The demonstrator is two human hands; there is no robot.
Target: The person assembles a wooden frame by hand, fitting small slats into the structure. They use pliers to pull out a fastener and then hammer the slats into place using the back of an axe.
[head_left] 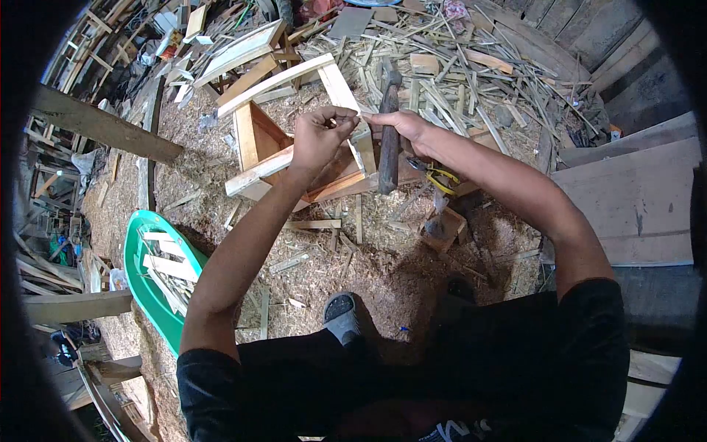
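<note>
My right hand (pixel 403 126) is closed around a hammer (pixel 389 158), whose dark head points away from me and whose wooden handle hangs towards me. Its thumb and fingertips reach left to meet my left hand (pixel 321 138). The fingers of my left hand are pinched together; whatever they hold is too small to make out. Below both hands lies a wooden frame (pixel 254 174) of pale boards joined to reddish-brown panels. Pliers with yellow handles (pixel 443 179) rest just right of the hammer.
A small wooden box (pixel 443 229) stands on the sawdust-covered ground near my feet. To the left is a green tub (pixel 133 254) holding wood strips. Scrap wood (pixel 471 81) is heaped at the back. A post (pixel 103 124) juts in from the left, and a board (pixel 626 210) leans at right.
</note>
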